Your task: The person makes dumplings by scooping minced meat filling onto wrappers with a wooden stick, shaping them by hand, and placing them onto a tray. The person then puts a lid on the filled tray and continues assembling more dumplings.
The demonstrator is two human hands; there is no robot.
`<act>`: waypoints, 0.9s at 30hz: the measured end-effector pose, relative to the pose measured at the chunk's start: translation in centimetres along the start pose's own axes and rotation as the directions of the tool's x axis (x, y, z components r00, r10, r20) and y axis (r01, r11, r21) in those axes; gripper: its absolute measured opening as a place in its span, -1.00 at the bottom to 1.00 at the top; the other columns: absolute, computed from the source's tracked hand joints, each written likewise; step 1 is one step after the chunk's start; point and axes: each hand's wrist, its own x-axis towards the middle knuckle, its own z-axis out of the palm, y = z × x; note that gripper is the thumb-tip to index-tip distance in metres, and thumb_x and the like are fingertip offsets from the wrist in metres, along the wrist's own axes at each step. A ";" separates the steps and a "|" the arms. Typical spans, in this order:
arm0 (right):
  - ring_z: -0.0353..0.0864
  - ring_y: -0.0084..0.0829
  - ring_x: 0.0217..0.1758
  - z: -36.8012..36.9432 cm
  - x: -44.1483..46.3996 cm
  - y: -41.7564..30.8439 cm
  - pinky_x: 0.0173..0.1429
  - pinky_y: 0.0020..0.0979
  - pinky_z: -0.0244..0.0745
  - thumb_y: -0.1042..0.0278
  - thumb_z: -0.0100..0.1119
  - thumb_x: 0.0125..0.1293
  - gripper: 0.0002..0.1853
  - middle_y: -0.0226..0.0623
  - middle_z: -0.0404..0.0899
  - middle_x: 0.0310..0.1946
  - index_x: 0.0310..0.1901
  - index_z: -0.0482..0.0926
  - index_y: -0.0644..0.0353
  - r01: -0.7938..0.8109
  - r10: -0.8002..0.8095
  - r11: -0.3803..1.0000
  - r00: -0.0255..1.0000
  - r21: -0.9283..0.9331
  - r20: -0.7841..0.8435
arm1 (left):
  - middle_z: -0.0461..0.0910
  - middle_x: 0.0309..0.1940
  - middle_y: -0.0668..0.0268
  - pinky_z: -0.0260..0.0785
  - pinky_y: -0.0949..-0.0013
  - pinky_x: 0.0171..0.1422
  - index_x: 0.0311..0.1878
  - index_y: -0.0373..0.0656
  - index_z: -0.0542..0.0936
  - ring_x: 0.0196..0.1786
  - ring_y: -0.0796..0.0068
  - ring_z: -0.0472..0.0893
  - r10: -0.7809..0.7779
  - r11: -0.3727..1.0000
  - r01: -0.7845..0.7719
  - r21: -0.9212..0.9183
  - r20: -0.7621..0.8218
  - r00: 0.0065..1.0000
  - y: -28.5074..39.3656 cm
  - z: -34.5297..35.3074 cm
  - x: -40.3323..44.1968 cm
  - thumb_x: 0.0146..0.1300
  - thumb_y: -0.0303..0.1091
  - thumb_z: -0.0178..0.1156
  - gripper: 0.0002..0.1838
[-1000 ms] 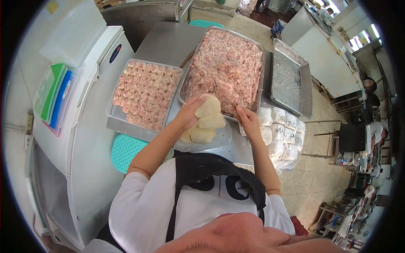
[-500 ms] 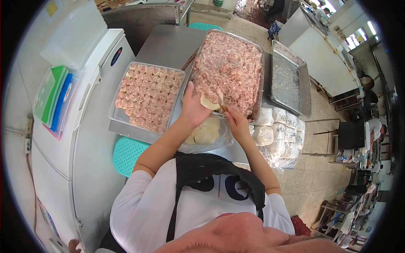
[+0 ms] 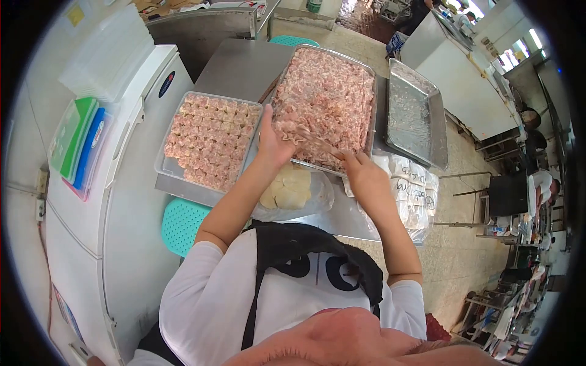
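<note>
My left hand point(image 3: 276, 146) cups a round dumpling wrapper, now mostly hidden under ground meat filling point(image 3: 288, 129), at the near edge of the meat tray. My right hand point(image 3: 368, 177) grips a thin flat spatula point(image 3: 326, 148), its tip pointing left toward the filling in my left palm. Behind both hands lies the metal tray point(image 3: 373, 122) heaped with pink ground meat point(image 3: 326, 91). A stack of pale yellow wrappers point(image 3: 288, 190) rests on plastic just below my hands. On the left, a clear plastic tray point(image 3: 160, 163) holds rows of filled open-topped dumplings point(image 3: 213, 137).
An empty metal tray point(image 3: 415, 116) stands to the right of the meat. Wrapped white packets with black writing point(image 3: 410, 189) sit by my right forearm. Turquoise stools point(image 3: 183, 226) show beside the table, and a white freezer point(image 3: 143, 201) flanks the left side.
My right hand has moved right and slightly down with the spatula, now lying flatter. Meat now covers the wrapper in my left hand, which has shifted slightly left.
</note>
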 end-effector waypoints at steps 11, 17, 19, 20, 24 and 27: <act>0.37 -0.58 -0.54 -0.5 -0.4 6.8 -0.43 -0.51 0.26 0.18 -0.05 0.50 -0.67 -0.43 0.38 -0.62 0.00 0.62 0.24 -0.235 0.174 0.643 0.972 0.729 0.160 | 0.55 0.01 0.23 0.40 0.27 0.24 0.40 -0.11 0.19 0.12 0.34 0.51 -0.103 0.498 -0.178 0.849 0.262 0.960 -1.0 3.4 -2.9 0.19 -0.49 0.27 -0.28; 0.30 -0.65 -0.54 -3.4 -1.5 8.5 -0.42 -0.55 0.26 0.17 0.01 0.48 -0.65 -0.48 0.38 -0.60 0.03 0.61 0.28 -0.139 -0.070 0.654 0.968 0.744 0.242 | 0.61 -0.11 0.23 0.40 0.43 0.12 0.26 -0.14 0.44 -0.02 0.43 0.60 -0.093 -0.173 -0.750 0.638 0.747 0.658 -2.1 1.6 0.3 0.03 -0.33 0.46 -0.32; 0.35 -0.62 -0.51 -1.7 -1.4 8.6 -0.38 -0.53 0.31 0.19 0.03 0.47 -0.66 -0.44 0.44 -0.56 0.04 0.60 0.27 -0.055 -0.113 0.678 0.977 0.733 0.179 | 0.60 -0.05 0.25 0.38 0.41 0.16 0.19 -0.14 0.51 0.00 0.43 0.57 -0.225 -0.083 -0.669 0.739 0.640 0.735 -1.5 3.8 -0.7 0.04 -0.33 0.46 -0.40; 0.39 -0.60 -0.48 -0.7 -1.4 8.9 -0.34 -0.51 0.36 0.21 0.05 0.46 -0.67 -0.40 0.50 -0.52 0.06 0.59 0.27 0.020 -0.150 0.699 0.981 0.715 0.119 | 0.59 0.00 0.28 0.36 0.38 0.20 0.11 -0.14 0.58 0.03 0.44 0.54 -0.366 -0.002 -0.560 0.828 0.521 0.771 -1.4 4.4 -1.2 0.04 -0.33 0.46 -0.48; 0.56 -0.47 -0.39 2.5 0.6 12.4 -0.24 -0.41 0.46 0.20 0.12 0.41 -0.68 -0.22 0.63 -0.37 0.07 0.59 0.18 0.062 -0.212 0.734 0.967 0.676 0.143 | 0.64 -0.14 0.28 0.39 0.39 0.16 0.05 -0.16 0.60 -0.05 0.43 0.58 -0.158 -0.448 -0.681 0.580 0.698 0.698 -2.3 2.9 -0.7 0.04 -0.25 0.45 -0.52; 0.60 -0.24 -0.37 3.5 1.9 14.2 -0.25 -0.30 0.50 0.24 0.16 0.36 -0.74 -0.16 0.60 -0.36 0.03 0.62 0.07 0.206 -0.198 0.921 0.978 0.330 -0.061 | 0.65 -0.23 0.25 0.40 0.38 0.12 0.00 -0.15 0.62 -0.07 0.40 0.60 -0.211 -0.334 -0.456 0.825 0.406 0.889 -2.6 2.1 1.4 0.07 -0.19 0.42 -0.56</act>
